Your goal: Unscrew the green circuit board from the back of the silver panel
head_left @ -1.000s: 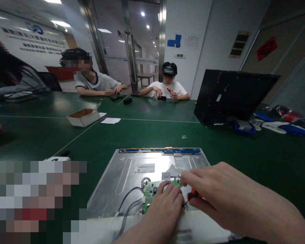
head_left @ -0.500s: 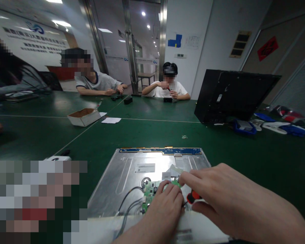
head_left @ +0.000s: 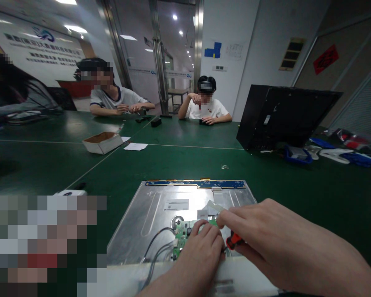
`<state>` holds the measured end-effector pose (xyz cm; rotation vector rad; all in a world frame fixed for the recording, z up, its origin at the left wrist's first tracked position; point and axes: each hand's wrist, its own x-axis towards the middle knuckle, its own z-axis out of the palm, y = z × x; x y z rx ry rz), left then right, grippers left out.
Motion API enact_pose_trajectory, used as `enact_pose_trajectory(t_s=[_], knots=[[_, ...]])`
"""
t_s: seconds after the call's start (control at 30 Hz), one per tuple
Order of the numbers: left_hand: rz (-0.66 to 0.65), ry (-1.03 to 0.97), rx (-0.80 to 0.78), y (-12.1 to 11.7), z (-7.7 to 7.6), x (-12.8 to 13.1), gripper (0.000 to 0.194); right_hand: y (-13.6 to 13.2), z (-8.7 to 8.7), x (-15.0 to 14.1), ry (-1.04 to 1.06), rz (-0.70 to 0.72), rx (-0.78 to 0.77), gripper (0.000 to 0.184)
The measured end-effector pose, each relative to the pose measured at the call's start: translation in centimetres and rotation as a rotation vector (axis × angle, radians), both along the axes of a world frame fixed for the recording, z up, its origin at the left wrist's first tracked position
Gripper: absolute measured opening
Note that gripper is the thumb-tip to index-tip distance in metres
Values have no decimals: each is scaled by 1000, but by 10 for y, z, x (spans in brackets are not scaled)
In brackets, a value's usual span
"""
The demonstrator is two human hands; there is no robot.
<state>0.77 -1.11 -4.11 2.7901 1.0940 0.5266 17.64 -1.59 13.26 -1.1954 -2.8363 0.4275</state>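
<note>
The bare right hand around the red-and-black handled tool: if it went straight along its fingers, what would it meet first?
Probably the green printed circuit board, whose exposed edge shows just beyond the right hand, with the bare left hand close by. Depth is unclear; they may already touch.

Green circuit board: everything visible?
The green circuit board lies flat on a silvery metal panel, carrying small dark components and pale connectors. Cables run from its left edge. The left hand rests over it, hiding much of it. A screwdriver in the right hand points toward it; tip contact is hidden.
</note>
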Motion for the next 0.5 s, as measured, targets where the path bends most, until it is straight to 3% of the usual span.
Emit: enact_pose_trajectory(t_s=[0.5], knots=[[-1,-4,-21,2,-4,1,19,-1,6,-5,-107,5,10,20]])
